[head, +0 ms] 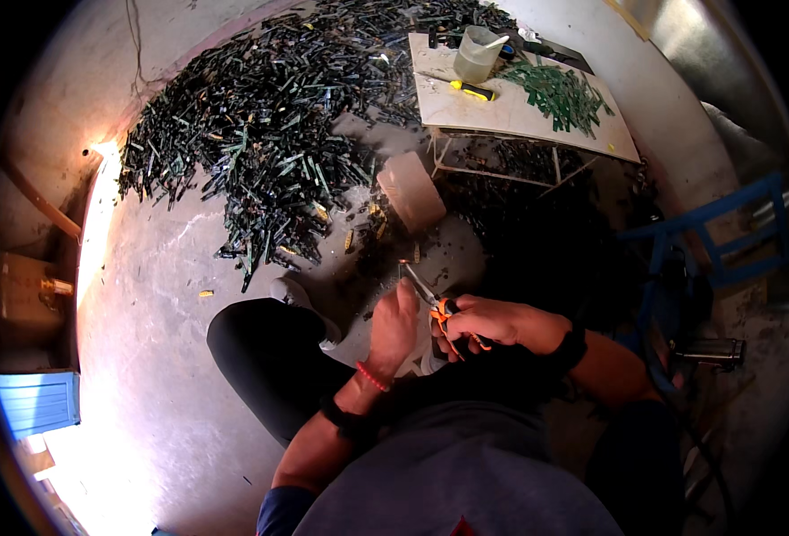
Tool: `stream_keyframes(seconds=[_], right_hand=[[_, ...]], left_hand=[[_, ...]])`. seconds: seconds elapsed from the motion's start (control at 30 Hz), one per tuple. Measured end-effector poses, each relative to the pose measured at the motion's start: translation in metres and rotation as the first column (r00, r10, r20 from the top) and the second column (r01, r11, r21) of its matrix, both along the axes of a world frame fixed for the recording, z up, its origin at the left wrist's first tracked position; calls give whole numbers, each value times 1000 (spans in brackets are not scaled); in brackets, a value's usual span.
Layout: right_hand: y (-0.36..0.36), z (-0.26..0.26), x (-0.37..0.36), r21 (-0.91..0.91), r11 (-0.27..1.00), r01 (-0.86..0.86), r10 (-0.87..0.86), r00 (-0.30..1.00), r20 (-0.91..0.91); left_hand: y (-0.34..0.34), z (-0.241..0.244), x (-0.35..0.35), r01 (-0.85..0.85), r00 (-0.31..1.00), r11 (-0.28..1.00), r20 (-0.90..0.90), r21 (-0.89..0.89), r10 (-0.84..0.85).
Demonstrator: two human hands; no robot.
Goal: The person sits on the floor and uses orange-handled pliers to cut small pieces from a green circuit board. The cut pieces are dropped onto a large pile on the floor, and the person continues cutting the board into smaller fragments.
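My right hand (481, 321) is closed around the orange and black handles of long-nose pliers (443, 309), whose slim jaws point up and to the left. Beside it, my left hand (394, 325) pinches a small thin strip (402, 269) between thumb and finger. The plier tips are at the strip's upper end, where a coppery bit shows; whether they clamp it is too small to tell. Both hands are above the floor between my knees. Beyond them spreads a big heap of narrow dark green and black strips (267, 127), which look like circuit-board pieces.
A low table (448, 110) bears a plastic jug (476, 57) of liquid, a yellow-and-black-handled tool (475, 90) and a pile of green strips (562, 94). A brown block (411, 191) lies in front. On the right stands a blue frame (689, 228). Small yellowish pieces (349, 240) dot the floor.
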State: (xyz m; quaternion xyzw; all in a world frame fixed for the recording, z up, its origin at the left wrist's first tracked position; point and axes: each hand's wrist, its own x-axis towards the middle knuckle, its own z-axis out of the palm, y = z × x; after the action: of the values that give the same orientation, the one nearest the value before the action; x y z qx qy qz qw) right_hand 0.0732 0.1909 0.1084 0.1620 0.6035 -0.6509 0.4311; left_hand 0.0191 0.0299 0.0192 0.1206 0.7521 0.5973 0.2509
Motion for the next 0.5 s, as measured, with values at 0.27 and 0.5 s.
stream_keyframes(seconds=[0.27,0.5], right_hand=[[0,0,5,-69,996,51,-51,999,-4],[0,-3,4,-67,996,57,-56,998,17]], left_hand=[[0,10,-2,-20,987,999,159,47,12],[0,4,-2,0,996,1000,93,25,-3]])
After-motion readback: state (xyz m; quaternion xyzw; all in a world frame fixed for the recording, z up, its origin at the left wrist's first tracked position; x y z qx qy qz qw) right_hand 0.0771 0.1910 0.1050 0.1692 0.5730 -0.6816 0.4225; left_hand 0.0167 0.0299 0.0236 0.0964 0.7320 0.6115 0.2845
